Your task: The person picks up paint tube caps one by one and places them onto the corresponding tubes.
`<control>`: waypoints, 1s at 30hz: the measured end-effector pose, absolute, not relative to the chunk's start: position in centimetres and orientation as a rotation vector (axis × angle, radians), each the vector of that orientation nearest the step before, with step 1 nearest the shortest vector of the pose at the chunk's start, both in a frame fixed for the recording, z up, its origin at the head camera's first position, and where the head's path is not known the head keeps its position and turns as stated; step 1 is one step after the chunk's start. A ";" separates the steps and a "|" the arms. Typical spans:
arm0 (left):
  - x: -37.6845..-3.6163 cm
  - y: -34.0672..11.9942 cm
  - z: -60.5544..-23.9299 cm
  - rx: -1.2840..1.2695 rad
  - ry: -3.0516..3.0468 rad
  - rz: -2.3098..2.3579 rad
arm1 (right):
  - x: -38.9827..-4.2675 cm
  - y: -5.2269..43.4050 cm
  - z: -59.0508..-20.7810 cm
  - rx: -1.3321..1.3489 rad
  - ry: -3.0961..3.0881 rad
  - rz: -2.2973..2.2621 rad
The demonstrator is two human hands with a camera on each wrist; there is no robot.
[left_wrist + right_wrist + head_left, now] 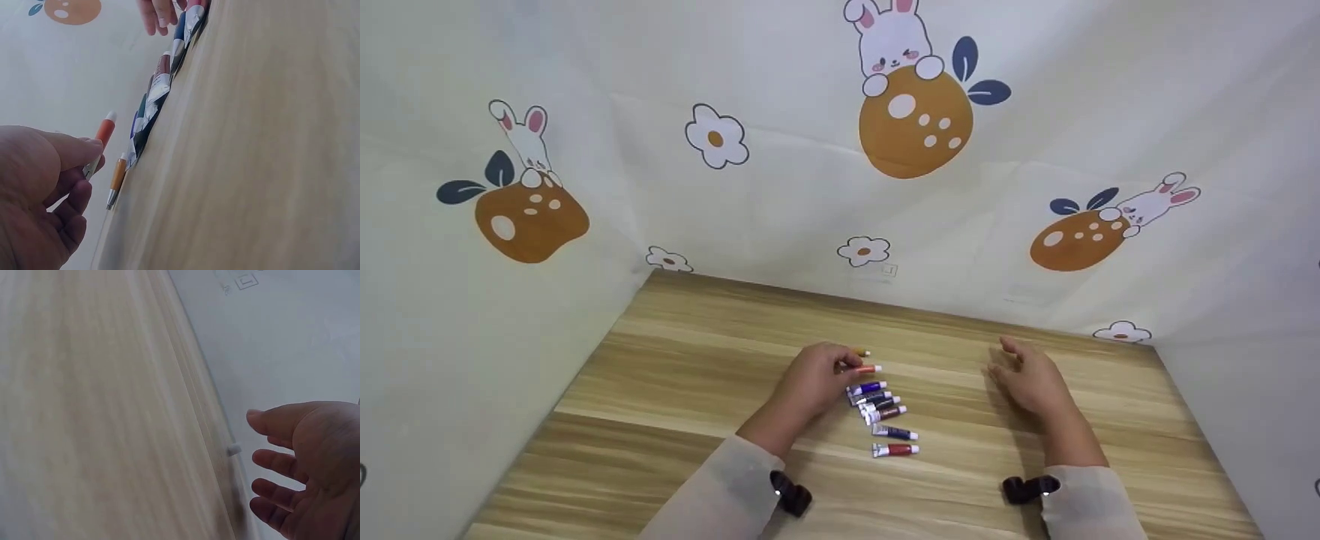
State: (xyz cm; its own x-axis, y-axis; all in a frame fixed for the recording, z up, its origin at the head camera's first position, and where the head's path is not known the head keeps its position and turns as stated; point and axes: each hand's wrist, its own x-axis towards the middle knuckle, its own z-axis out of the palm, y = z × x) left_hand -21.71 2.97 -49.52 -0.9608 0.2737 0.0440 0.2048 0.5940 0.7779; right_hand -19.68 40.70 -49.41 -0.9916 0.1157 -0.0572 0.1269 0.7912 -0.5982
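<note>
1. The left hand [812,384] is pinching the orange-red paint tube [867,369] between thumb and curled fingers, gripping the crimped tail so the capped end is pointing toward 3 o'clock; in the left wrist view the tube [103,133] is sitting just off the wood.
2. The tube is lying at the 12 o'clock end of a row of paint tubes [885,411] on the wooden table [675,360], just behind the blue-purple one, probably so it is lining up with the others.
3. An orange tube [117,175] is lying just beyond it, at 12 o'clock, its end peeping past the knuckles [862,352].
4. The right hand [1030,379] is hovering at 3 o'clock, well apart from the row, fingers loosely spread and grasping nothing, seemingly keeping out of the way.
5. A printed cloth [780,187] is enclosing the table on three sides.
</note>
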 end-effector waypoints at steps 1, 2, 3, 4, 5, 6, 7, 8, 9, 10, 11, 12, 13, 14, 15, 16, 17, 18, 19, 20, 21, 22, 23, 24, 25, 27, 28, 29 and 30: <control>-21.7 3.0 -49.6 0.396 2.729 1.307 | -19.7 40.8 -49.5 0.199 2.954 -0.991; -21.8 3.0 -49.6 0.387 2.726 1.298 | -19.6 40.9 -49.6 0.198 2.953 -0.994; -21.8 3.0 -49.6 0.376 2.724 1.291 | -19.6 40.9 -49.7 0.195 2.957 -0.987; -21.8 3.0 -49.7 0.368 2.724 1.284 | -19.6 41.0 -49.8 0.192 2.962 -0.983; -21.9 3.0 -49.8 0.358 2.722 1.279 | -19.6 41.1 -49.9 0.188 2.967 -0.975; -21.9 3.0 -49.9 0.353 2.719 1.274 | -19.6 41.2 -50.0 0.187 2.971 -0.966; -21.9 3.0 -49.9 0.352 2.721 1.269 | -19.6 41.2 -50.0 0.186 2.975 -0.953; -22.0 3.0 -50.0 0.348 2.721 1.266 | -19.6 41.2 -50.1 0.186 2.976 -0.940; -22.0 3.0 -50.1 0.341 2.719 1.263 | -19.6 41.3 -50.1 0.185 2.977 -0.925; -22.0 2.9 -50.2 0.339 2.715 1.261 | -19.6 41.3 -50.2 0.188 2.978 -0.914; -22.0 2.9 -50.2 0.339 2.713 1.261 | -19.6 41.3 -50.2 0.191 2.979 -0.901; -22.0 2.9 -50.3 0.341 2.706 1.265 | -19.5 41.3 -50.1 0.193 2.979 -0.889; -22.1 2.9 -50.4 0.343 2.702 1.266 | -19.5 41.3 -50.1 0.194 2.978 -0.880; -22.1 2.9 -50.4 0.347 2.697 1.266 | -19.5 41.3 -50.1 0.192 2.978 -0.871; -22.1 2.9 -50.5 0.352 2.690 1.268 | -19.4 41.3 -50.1 0.185 2.982 -0.863; -22.1 2.9 -50.6 0.357 2.685 1.272 | -19.4 41.3 -50.1 0.177 2.989 -0.852; -22.2 2.8 -50.7 0.361 2.681 1.276 | -19.4 41.2 -50.1 0.163 2.997 -0.844; -22.2 2.8 -50.8 0.372 2.680 1.281 | -19.4 41.2 -50.2 0.144 3.005 -0.833; -22.2 2.8 -50.9 0.382 2.683 1.282 | -19.4 41.2 -50.3 0.127 3.012 -0.823; -22.2 2.7 -51.0 0.391 2.684 1.289 | -19.4 41.2 -50.4 0.113 3.020 -0.816; -22.2 2.7 -51.1 0.397 2.682 1.296 | -19.4 41.2 -50.5 0.104 3.028 -0.809; -22.2 2.7 -51.2 0.401 2.684 1.298 | -19.4 41.2 -50.5 0.101 3.033 -0.807; -22.2 2.8 -51.3 0.406 2.686 1.301 | -19.4 41.2 -50.6 0.097 3.035 -0.808; -22.3 2.8 -51.3 0.410 2.685 1.303 | -19.4 41.2 -50.6 0.101 3.034 -0.809; -22.3 2.8 -51.3 0.403 2.681 1.302 | -19.5 41.2 -50.6 0.109 3.032 -0.814; -22.4 2.9 -51.3 0.398 2.678 1.296 | -19.5 41.1 -50.5 0.126 3.027 -0.829; -22.4 2.9 -51.3 0.398 2.678 1.293 | -19.5 41.1 -50.5 0.131 3.026 -0.833; -22.4 3.0 -51.3 0.397 2.677 1.290 | -19.5 41.1 -50.5 0.133 3.026 -0.834; -22.4 3.0 -51.3 0.397 2.676 1.285 | -19.5 41.1 -50.5 0.135 3.024 -0.840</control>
